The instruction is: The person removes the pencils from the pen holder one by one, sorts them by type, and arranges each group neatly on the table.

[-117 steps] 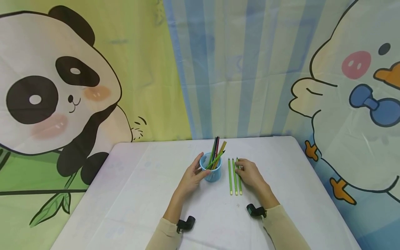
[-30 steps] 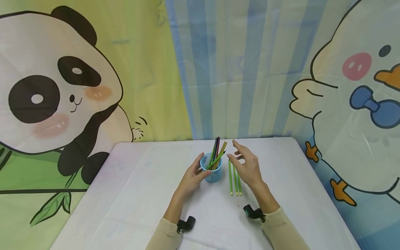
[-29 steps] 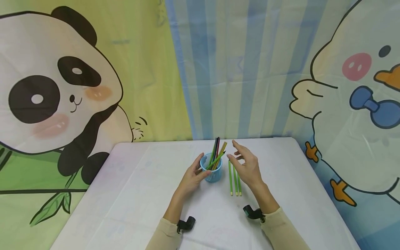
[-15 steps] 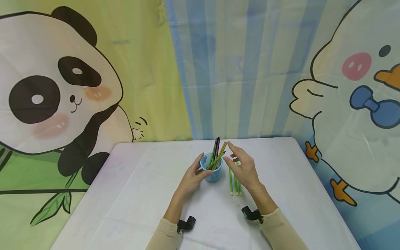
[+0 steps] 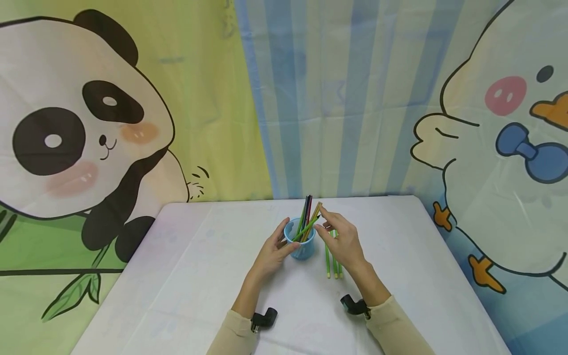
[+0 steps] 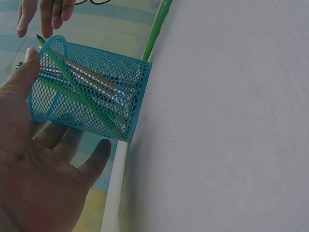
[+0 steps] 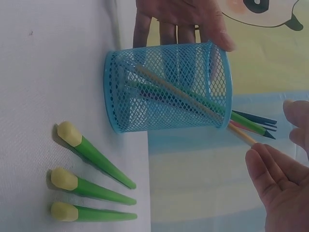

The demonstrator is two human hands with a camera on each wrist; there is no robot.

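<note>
— Two big cartoon backdrops first: panda point(image 5: 84, 133) at left, duck point(image 5: 501, 148) at right, striped curtain point(image 5: 328, 98) between. White table point(image 5: 186, 276) in front. Agree?

— Agreed, head view only; neither wrist view shows the table whole. Next down: left hand point(image 5: 270, 254), right hand point(image 5: 343, 241).

— Left hand state?

— Cupped round the blue mesh pen cup point(image 5: 301, 244), thumb at the rim, fingers curled behind the wall. Left wrist view confirms: palm point(image 6: 34, 179) open toward the mesh point(image 6: 89, 94), thumb tip on the rim. Right wrist view shows the fingers point(image 7: 169, 19) through the mesh on the far side.

— Cup location?

— Upright on the table, near centre, between the two hands.

— Right hand?

— Raised beside the cup's upper right. Head view: fingertips at the yellow pencil point(image 5: 316, 213) sticking out of the cup. Right wrist view adds detail: thumb and forefinger point(image 7: 270, 169) closing on the tip of that pencil point(image 7: 193, 104); contact seems made, a firm pinch I cannot tell.

— Cup contents?

— Several pencils leaning: green, dark, red, yellow. Mesh lets both wrist views show their lower ends.

— Smallest items?

— Three green pencils point(image 5: 333, 254) flat on the table just right of the cup, parallel, partly under the right hand. Right wrist view alone shows their pale yellow eraser ends point(image 7: 64, 179).
</note>
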